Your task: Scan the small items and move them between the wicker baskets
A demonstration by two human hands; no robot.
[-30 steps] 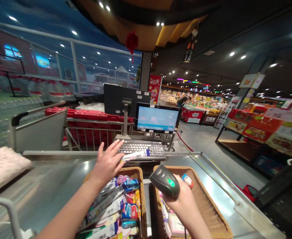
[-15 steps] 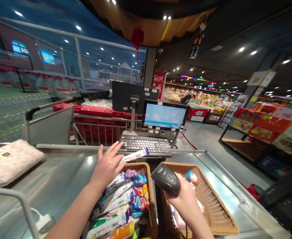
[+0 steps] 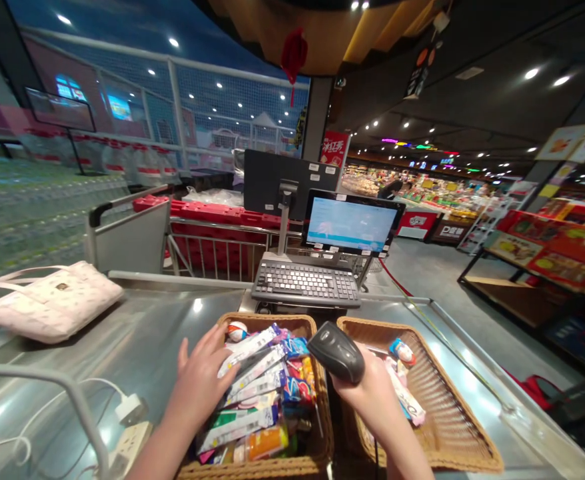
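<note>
My right hand [image 3: 372,390] is wrapped round a black handheld barcode scanner [image 3: 337,352], held over the gap between two wicker baskets. My left hand [image 3: 203,370] is at the upper left of the left basket [image 3: 325,407], fingers apart, beside the near end of a white stick packet with a purple tip [image 3: 252,343]. That packet lies slanted on a pile of similar packets. Around it are a round toy-like treat [image 3: 237,331], blue and red wrapped sweets [image 3: 297,390] and an orange container [image 3: 260,443]. In the right basket [image 3: 452,400] are a blue-topped treat [image 3: 403,352] and a pale packet [image 3: 410,402].
Behind the baskets stand a keyboard [image 3: 307,281] and a lit monitor [image 3: 350,223]. A pale handbag [image 3: 55,300] sits on the metal counter at left, above a power strip [image 3: 132,448] and grey rail [image 3: 80,393]. Boxed goods [image 3: 547,243] fill shelves at right.
My left hand has lowered the white stick packet from above the basket's far edge onto the pile and loosened its fingers. The scanner stays in my right hand. The view has shifted left.
</note>
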